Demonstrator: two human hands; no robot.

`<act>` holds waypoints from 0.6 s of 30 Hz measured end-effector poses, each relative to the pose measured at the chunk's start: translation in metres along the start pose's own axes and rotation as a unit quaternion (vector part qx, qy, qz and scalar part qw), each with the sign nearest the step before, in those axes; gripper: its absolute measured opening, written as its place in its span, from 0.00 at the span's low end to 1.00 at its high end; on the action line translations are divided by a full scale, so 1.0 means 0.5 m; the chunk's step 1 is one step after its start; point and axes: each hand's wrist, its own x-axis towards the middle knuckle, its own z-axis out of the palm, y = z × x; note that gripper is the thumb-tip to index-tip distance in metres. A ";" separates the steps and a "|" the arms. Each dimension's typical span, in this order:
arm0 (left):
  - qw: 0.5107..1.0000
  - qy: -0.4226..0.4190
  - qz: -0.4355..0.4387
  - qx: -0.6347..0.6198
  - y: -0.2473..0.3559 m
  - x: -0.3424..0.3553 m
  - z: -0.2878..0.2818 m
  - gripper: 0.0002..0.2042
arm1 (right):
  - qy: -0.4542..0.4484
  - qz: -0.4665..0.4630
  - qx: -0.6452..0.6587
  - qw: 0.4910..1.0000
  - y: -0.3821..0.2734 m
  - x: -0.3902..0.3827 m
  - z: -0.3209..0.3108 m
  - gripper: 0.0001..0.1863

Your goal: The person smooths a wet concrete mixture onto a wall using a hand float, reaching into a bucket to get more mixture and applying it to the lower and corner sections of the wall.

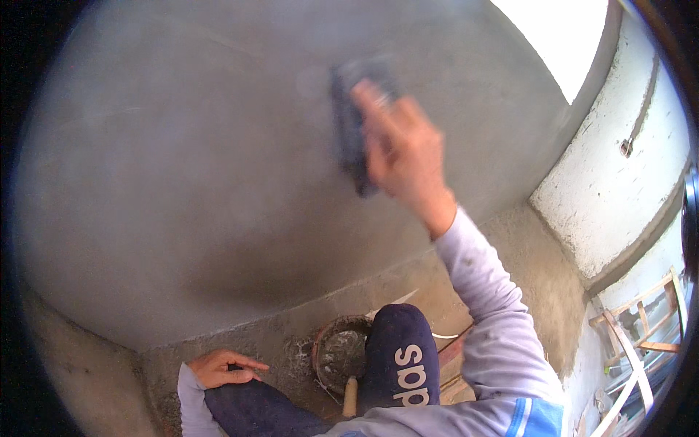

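Observation:
My right hand (411, 149) is closed round a dark plastering float (348, 124) and has it against the smooth grey plastered wall (182, 146). Motion blurs both the hand and the float, so the float's grip is hard to make out. Down at the lower left, my left hand (224, 368) lies on my bent knee in dark trousers, fingers stretched out and holding nothing. Between my knees stands a round bucket (318, 353) with a dirty, cement-smeared inside. A pale wooden handle (350, 397) sticks up beside it; the tool it belongs to is hidden.
A bright opening (564, 44) breaks the wall at the upper right. Beyond it is a white wall (619, 175) with a small hole and a chased groove. Wooden frames (641, 342) lean at the lower right. Boards (453, 364) lie beside my right knee.

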 end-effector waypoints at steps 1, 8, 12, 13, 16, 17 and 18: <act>1.000 -0.014 -0.006 0.001 0.001 0.002 0.000 0.24 | -0.061 0.005 -0.014 0.998 -0.004 -0.005 -0.002 0.17; 0.999 -0.012 -0.013 0.035 0.008 0.023 -0.011 0.25 | 0.050 0.060 -0.008 0.997 0.053 -0.016 0.053 0.20; 0.997 0.003 0.002 0.078 0.017 0.013 -0.006 0.24 | -0.023 0.072 -0.051 0.996 0.053 0.036 0.035 0.20; 0.998 0.003 -0.017 0.060 0.019 0.005 -0.003 0.24 | -0.060 0.057 -0.051 0.995 0.051 0.051 0.026 0.20; 0.999 0.010 -0.028 0.033 0.023 -0.018 0.007 0.25 | 0.154 0.134 -0.074 0.976 0.120 0.070 0.001 0.21; 0.999 0.010 -0.031 0.030 0.020 -0.019 0.007 0.25 | 0.157 0.174 -0.047 0.971 0.125 0.057 0.000 0.21; 0.996 0.000 -0.076 0.044 0.019 -0.022 0.009 0.25 | 0.175 0.241 -0.015 0.955 0.117 0.053 -0.006 0.21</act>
